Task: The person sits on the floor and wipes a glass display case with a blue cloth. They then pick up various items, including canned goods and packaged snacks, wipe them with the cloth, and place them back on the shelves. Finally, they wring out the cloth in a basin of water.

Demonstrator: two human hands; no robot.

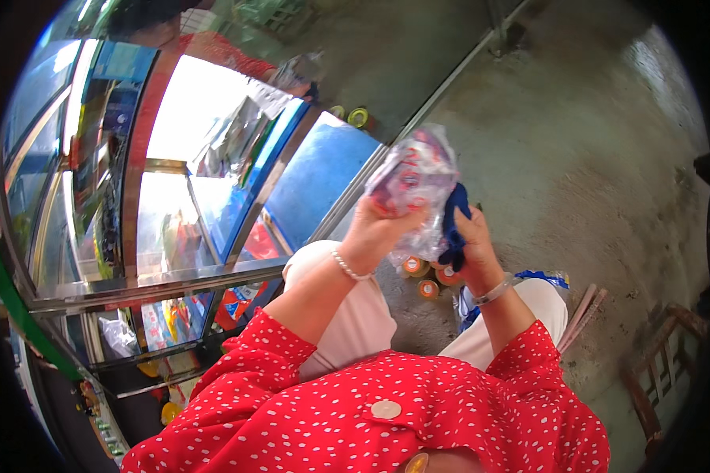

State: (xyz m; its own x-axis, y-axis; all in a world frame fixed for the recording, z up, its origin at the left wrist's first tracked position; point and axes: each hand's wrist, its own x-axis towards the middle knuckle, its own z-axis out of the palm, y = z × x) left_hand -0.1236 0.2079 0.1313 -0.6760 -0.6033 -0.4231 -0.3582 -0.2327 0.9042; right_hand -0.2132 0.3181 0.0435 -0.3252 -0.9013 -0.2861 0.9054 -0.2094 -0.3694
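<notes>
My left hand point(378, 227), with a beaded bracelet at its wrist, grips a crinkled clear plastic bag point(417, 168) that bears red printing. The bag is held up in front of my knees, and what lies inside it is blurred. My right hand point(478, 239), with a pale bangle at its wrist, pinches a dark blue cloth-like item point(453, 227) against the bag's right side. Below the hands, several small round containers point(428, 288) with orange-and-white tops stand on the floor. A blue-and-white plastic package point(466, 307) lies beside my right knee.
Left of me stands a glass-fronted, metal-framed display case point(254, 272) holding packaged goods. Two pinkish rods point(581, 316) lie beyond my right leg. A brown slatted chair or rack point(651, 378) stands on the concrete floor point(544, 148) at the lower right.
</notes>
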